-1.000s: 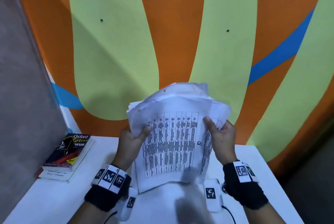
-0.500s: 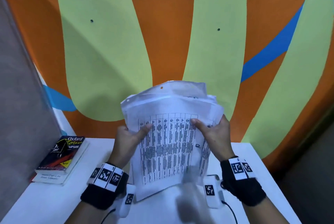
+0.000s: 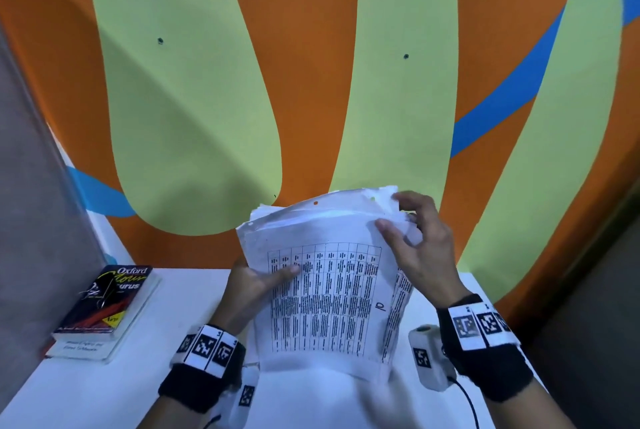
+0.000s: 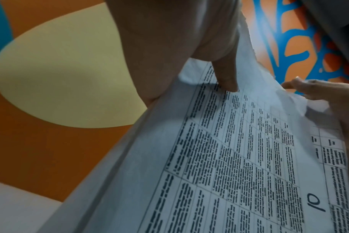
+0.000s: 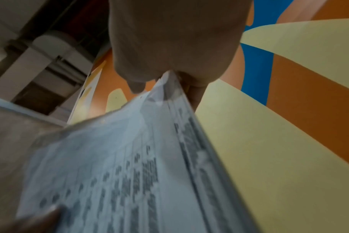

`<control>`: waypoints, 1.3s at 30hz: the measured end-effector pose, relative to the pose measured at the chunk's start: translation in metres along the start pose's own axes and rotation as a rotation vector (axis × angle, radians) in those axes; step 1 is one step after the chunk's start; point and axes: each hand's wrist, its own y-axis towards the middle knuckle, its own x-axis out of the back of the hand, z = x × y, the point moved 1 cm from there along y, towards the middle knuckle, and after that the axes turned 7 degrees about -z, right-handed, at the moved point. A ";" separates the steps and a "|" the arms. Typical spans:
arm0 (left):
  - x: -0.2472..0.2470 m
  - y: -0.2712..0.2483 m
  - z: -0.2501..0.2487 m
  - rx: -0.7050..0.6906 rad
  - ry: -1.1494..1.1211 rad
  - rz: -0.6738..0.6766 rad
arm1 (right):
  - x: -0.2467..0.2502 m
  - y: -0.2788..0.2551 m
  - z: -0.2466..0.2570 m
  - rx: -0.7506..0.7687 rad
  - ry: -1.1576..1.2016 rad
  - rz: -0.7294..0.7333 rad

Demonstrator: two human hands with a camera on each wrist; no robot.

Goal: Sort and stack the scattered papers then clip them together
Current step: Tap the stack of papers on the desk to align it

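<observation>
A stack of white printed papers (image 3: 329, 293) with tables stands upright on the white table (image 3: 114, 390), its front sheet marked "10". My left hand (image 3: 258, 281) grips the stack's left edge, thumb pressed on the front sheet (image 4: 239, 157). My right hand (image 3: 414, 238) pinches the stack's top right corner, with the sheet edges fanned between thumb and fingers (image 5: 169, 88). A metal binder clip (image 3: 95, 291) lies on the book at the left.
A dark Oxford thesaurus (image 3: 104, 300) sits on another book at the table's left edge, beside a grey partition (image 3: 34, 220). The painted orange and green wall (image 3: 311, 82) rises just behind the table. A white wrist device (image 3: 427, 356) hangs by the right wrist.
My right hand has climbed from the stack's right edge to its top right corner. The stack has dropped lower toward the table. My left hand keeps its grip.
</observation>
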 end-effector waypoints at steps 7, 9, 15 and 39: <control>0.000 0.007 0.006 0.036 0.006 0.026 | 0.002 0.022 0.014 -0.074 0.134 -0.010; 0.001 0.007 0.006 0.037 0.010 0.018 | 0.005 0.020 0.005 -0.131 0.179 -0.014; -0.007 0.005 0.000 -0.020 0.004 0.000 | 0.011 -0.005 -0.023 -0.360 0.298 -0.093; -0.005 -0.003 -0.005 -0.009 -0.036 -0.152 | -0.026 -0.067 -0.034 -0.535 0.239 0.081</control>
